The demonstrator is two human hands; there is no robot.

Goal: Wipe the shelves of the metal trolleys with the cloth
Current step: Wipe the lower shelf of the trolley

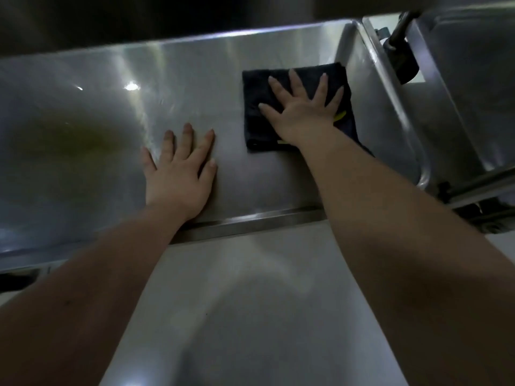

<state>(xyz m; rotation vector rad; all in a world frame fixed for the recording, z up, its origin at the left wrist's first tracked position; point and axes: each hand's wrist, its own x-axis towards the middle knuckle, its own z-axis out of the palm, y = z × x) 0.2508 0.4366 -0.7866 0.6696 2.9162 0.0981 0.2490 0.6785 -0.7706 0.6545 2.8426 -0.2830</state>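
Wiping mid-shelf: your right hand point(303, 107), fingers spread, presses the dark folded cloth point(299, 107) at the right end; left hand point(181, 174) lies flat on the trolley shelf point(83, 121). Next, probably sweep left.

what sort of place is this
Probably a commercial kitchen or similar service area, though little shows: a steel trolley shelf with a dark cloth pressed on it, a second steel trolley beside it, and a smooth pale floor.

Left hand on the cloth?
No, the left hand lies flat on the bare shelf; the cloth is under the right hand.
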